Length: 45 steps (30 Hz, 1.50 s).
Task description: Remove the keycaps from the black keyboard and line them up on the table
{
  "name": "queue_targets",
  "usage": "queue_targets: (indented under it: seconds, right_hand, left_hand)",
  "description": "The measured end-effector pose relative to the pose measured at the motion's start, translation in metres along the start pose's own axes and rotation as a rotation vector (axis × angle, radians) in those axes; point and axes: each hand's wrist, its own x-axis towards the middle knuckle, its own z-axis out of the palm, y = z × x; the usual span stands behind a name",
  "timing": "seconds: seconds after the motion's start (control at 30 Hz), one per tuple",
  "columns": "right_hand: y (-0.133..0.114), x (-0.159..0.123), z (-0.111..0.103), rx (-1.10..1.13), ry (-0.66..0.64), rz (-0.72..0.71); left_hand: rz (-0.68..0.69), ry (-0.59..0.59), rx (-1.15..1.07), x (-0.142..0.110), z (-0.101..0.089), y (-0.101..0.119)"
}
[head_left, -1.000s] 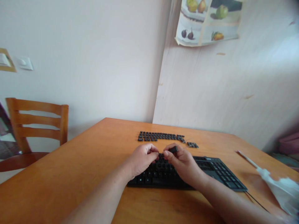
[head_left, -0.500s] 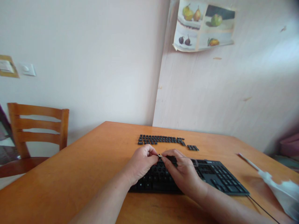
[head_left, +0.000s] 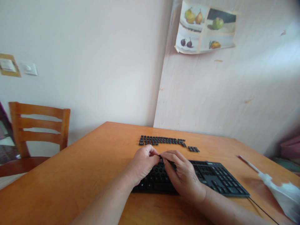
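Observation:
A black keyboard point(head_left: 217, 178) lies on the orange wooden table point(head_left: 77, 175), with some of its keycaps off. My left hand point(head_left: 142, 164) and my right hand point(head_left: 181, 175) meet over the keyboard's middle. Both hands are closed, their fingertips pinched together on a small dark keycap point(head_left: 160, 156) between them. Behind the hands, rows of loose black keycaps point(head_left: 161, 140) are laid out on the table, with a smaller group point(head_left: 193, 149) to the right.
A wooden chair point(head_left: 35, 134) stands at the table's left. A white object with a thin stick point(head_left: 276, 187) lies at the right edge, and the keyboard's cable point(head_left: 262, 209) runs toward it. The wall corner is close behind the table, with a fruit poster point(head_left: 203, 28) high up.
A second ago my right hand held a longer black keycap up in plain view. Now the fingers of both hands have closed together over the keyboard and the piece is mostly hidden.

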Motion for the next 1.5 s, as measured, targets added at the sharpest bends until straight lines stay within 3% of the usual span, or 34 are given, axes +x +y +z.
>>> queue_targets:
  seconds: [0.2,0.63,0.87,0.97,1.1,1.23,1.5]
  right_hand:
    - [0.008,0.004,-0.008,-0.055,0.031,0.070]
    - [0.020,0.009,-0.015,-0.022,-0.230,0.165]
    - [0.016,0.013,-0.019,-0.062,-0.325,0.109]
    - [0.021,0.018,-0.019,-0.098,-0.305,0.141]
    - [0.046,0.035,-0.018,-0.158,-0.269,0.315]
    - [0.086,0.054,-0.011,-0.187,-0.347,0.500]
    - [0.136,0.070,0.014,-0.317,-0.409,0.588]
  left_hand:
    - [-0.035,-0.021,-0.035,0.000,0.000,0.003]
    - [-0.110,-0.117,-0.128,-0.003,0.000,0.010]
    - [-0.128,-0.151,-0.108,-0.003,0.000,0.011]
    - [-0.088,-0.105,-0.094,-0.001,-0.002,0.006]
    - [-0.034,0.072,-0.057,0.006,-0.013,0.001]
    - [-0.046,0.211,-0.062,0.012,-0.027,-0.001]
    - [-0.034,0.245,-0.063,0.013,-0.036,0.004]
